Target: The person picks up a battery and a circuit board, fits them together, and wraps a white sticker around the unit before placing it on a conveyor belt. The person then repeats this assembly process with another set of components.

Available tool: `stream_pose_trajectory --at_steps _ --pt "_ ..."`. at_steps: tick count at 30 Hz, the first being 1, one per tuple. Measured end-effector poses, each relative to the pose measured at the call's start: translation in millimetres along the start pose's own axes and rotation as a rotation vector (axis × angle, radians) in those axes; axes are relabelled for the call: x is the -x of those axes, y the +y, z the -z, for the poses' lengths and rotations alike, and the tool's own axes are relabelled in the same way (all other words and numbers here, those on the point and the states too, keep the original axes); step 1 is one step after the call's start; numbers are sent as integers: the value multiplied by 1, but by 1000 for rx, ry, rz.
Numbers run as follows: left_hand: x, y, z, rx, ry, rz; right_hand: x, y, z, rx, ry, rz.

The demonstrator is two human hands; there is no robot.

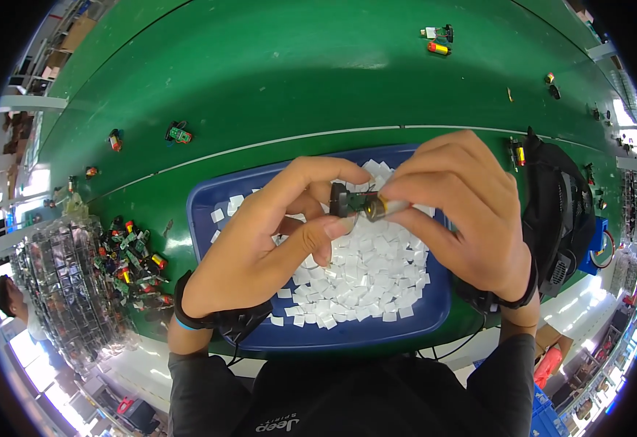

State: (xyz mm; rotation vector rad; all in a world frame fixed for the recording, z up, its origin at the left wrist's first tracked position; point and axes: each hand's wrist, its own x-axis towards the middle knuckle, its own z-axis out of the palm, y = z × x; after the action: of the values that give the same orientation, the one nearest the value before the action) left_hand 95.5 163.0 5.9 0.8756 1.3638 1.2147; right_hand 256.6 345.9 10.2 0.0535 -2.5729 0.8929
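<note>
Over the blue tray (267,336) I hold a small electronic assembly up between both hands. My left hand (254,244) pinches its black end piece (340,200) between thumb and fingers. A bit of green circuit board shows beside that piece. On the other side, my right hand (471,211) grips a small cylinder (374,208), apparently a battery cell, with a pale, whitish piece against it. My fingertips hide part of the cylinder. Below lie many small white square pieces (362,280), heaped loosely in the tray.
At the left is a pile of circuit boards with red-and-yellow cells (133,255), beside clear plastic trays (67,284). A black bag (563,211) lies right of the tray. More assemblies (179,133) are scattered on the green table (296,80). A person (14,298) is at the far left.
</note>
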Motion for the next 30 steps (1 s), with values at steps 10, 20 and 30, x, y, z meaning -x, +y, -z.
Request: stream_pose_trajectory --at_steps 10,20,30 --pt "-2 5 -6 302 76 94 1 -6 -8 25 92 89" --pt "-2 -6 -8 405 84 118 -2 -20 -13 177 102 173" --pt "4 5 -6 168 100 104 3 -27 -12 116 95 75"
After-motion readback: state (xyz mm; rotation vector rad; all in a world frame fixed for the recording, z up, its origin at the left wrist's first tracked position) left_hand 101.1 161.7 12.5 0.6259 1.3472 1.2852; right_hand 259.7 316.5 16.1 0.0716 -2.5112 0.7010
